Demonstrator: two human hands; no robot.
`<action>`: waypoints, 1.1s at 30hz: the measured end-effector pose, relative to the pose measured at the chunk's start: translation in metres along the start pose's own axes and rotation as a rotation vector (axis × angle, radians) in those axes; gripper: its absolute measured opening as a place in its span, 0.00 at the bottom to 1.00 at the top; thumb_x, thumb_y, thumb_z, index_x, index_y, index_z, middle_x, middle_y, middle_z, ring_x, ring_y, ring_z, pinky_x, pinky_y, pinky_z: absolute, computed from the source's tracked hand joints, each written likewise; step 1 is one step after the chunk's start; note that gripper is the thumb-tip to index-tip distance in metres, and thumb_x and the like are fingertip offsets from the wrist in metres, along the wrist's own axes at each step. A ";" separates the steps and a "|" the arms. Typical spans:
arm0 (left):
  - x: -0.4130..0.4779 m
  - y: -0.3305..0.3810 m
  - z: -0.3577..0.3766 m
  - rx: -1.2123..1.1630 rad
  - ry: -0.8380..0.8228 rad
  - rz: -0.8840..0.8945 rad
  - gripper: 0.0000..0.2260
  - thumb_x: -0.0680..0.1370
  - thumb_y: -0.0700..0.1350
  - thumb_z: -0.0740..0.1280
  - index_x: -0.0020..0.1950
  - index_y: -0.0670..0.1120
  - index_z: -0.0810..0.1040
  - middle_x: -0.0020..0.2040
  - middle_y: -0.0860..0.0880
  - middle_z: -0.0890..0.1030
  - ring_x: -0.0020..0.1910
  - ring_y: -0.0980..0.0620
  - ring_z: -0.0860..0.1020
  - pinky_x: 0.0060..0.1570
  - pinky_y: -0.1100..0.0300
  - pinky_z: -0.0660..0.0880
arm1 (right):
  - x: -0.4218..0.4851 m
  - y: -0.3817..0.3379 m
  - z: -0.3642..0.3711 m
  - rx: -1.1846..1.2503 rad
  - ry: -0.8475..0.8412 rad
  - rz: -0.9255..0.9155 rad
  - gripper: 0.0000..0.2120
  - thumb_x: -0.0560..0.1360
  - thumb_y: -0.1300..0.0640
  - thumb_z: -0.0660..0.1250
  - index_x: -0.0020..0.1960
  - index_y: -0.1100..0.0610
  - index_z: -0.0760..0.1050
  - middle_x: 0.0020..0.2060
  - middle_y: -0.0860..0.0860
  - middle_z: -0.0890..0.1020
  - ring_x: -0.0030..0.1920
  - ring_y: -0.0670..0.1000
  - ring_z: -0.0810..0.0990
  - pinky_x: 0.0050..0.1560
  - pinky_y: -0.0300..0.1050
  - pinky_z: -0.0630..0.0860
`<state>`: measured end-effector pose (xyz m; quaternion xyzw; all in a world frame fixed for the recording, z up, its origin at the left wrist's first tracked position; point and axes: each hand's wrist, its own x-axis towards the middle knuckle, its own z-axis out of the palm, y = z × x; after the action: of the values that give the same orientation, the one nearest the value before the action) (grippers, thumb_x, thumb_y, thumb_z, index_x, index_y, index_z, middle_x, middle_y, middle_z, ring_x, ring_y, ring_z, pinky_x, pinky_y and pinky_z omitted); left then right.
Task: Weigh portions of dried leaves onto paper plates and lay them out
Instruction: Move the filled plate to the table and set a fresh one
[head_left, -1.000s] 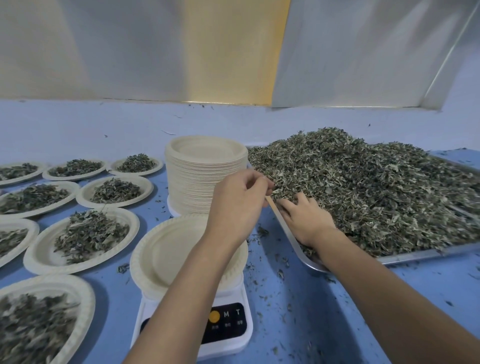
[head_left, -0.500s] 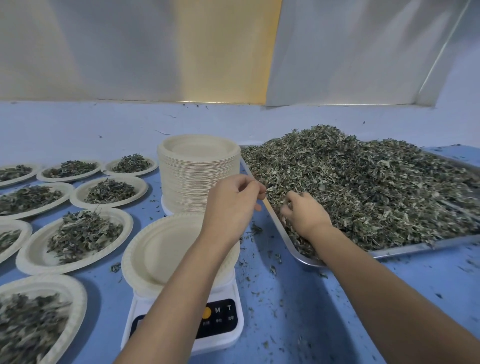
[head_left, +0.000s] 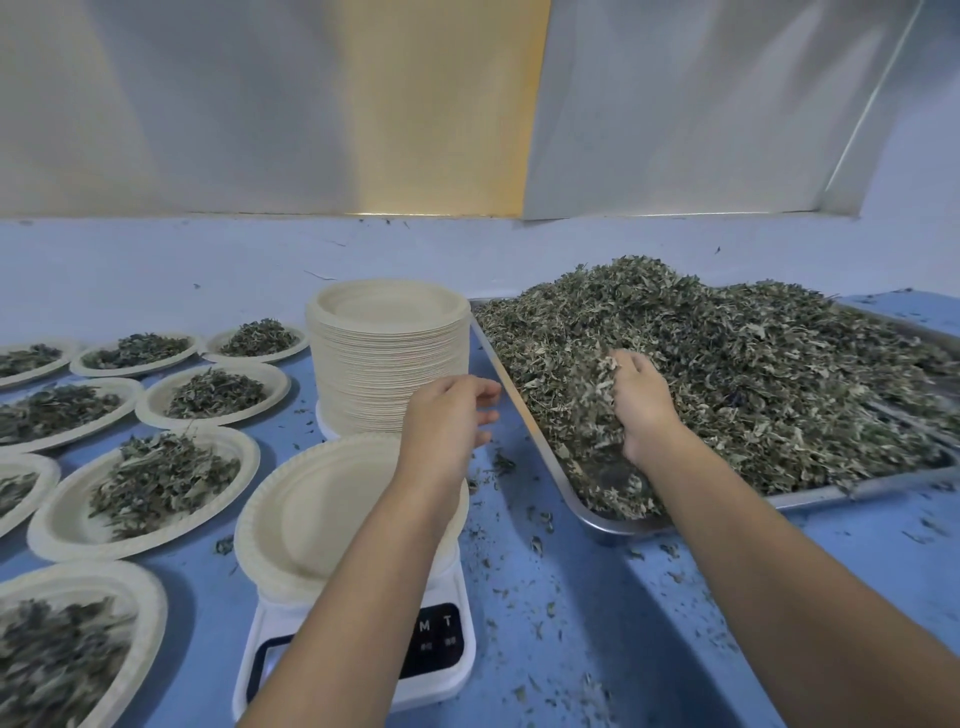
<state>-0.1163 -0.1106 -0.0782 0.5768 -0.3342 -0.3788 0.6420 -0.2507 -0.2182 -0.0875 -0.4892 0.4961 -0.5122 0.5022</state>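
right hand (head_left: 643, 413) fingers cupped round a clump of dried leaves (head_left: 753, 374) in tray (head_left: 618, 525), right | left hand (head_left: 447, 423) fingers slack, holding nothing, above bare plate (head_left: 317, 514) on scale (head_left: 441, 675), near centre | risk: loose clump sheds onto bench (head_left: 571, 623) crossing the gap

A herb-processing workroom: blue worktable (head_left: 561, 613), steel tray (head_left: 602, 526) of dried leaves (head_left: 769, 374), digital scale (head_left: 436, 649), stacked paper plates (head_left: 387, 364).

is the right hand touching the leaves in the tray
Touching. The head view shows the right hand buried in the leaves, a clump heaped against it.
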 end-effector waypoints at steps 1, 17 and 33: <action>0.000 0.001 0.000 -0.025 0.003 -0.020 0.08 0.79 0.41 0.62 0.47 0.43 0.80 0.46 0.48 0.81 0.44 0.51 0.79 0.40 0.60 0.76 | -0.004 -0.006 0.004 0.053 -0.028 0.011 0.11 0.83 0.52 0.52 0.46 0.50 0.71 0.51 0.56 0.79 0.51 0.54 0.78 0.57 0.55 0.75; 0.000 0.018 -0.076 -0.455 0.043 -0.227 0.15 0.80 0.55 0.57 0.53 0.44 0.72 0.37 0.48 0.74 0.31 0.51 0.70 0.33 0.59 0.69 | -0.100 -0.029 0.121 0.316 -0.451 -0.133 0.07 0.80 0.57 0.58 0.49 0.57 0.74 0.30 0.47 0.80 0.32 0.46 0.80 0.31 0.38 0.75; -0.006 0.023 -0.094 -0.573 0.014 -0.252 0.19 0.78 0.58 0.57 0.57 0.48 0.80 0.52 0.49 0.83 0.48 0.49 0.81 0.50 0.56 0.76 | -0.114 0.009 0.138 -0.265 -0.430 -0.738 0.05 0.76 0.58 0.66 0.46 0.49 0.74 0.41 0.45 0.79 0.41 0.41 0.73 0.40 0.34 0.67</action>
<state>-0.0354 -0.0585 -0.0656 0.4117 -0.1353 -0.5301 0.7288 -0.1110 -0.1069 -0.0931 -0.7890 0.2340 -0.4758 0.3105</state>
